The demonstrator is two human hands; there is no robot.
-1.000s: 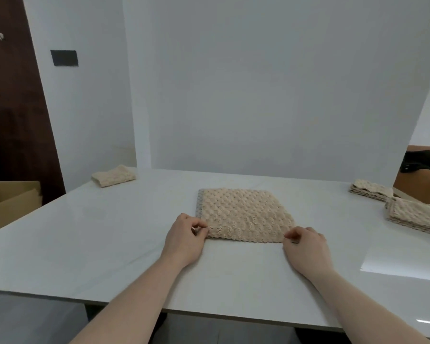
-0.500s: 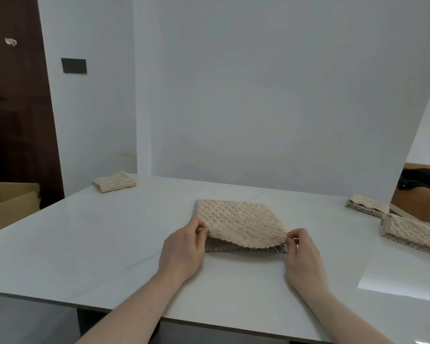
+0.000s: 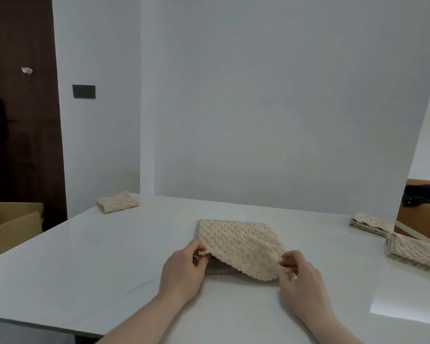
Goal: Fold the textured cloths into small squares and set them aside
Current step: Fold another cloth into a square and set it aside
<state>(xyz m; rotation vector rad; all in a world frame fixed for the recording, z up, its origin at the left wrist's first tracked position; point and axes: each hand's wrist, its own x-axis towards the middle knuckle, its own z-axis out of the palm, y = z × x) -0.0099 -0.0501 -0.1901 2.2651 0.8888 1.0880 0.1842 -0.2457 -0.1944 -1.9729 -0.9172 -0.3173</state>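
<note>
Brown cardboard box (image 3: 9, 225), open-topped, beside the table's left edge

Small folded beige textured cloth (image 3: 117, 202), far left corner of the white glossy table (image 3: 90, 264); judged a finished square set aside

Left hand (image 3: 184, 268), thumb and fingers pinching the near left corner of the beige knobbly cloth in work (image 3: 238, 247), lifting it off the table

That cloth lies mid-table, its near edge raised and sagging between the hands, its far edge flat; held at both corners, likely so the edge carries over evenly for the next fold

Right hand (image 3: 299, 274), fingers curled, pinching the near right corner

Two stacks of beige textured cloths (image 3: 395, 242), far right edge, apparently awaiting folding
</note>
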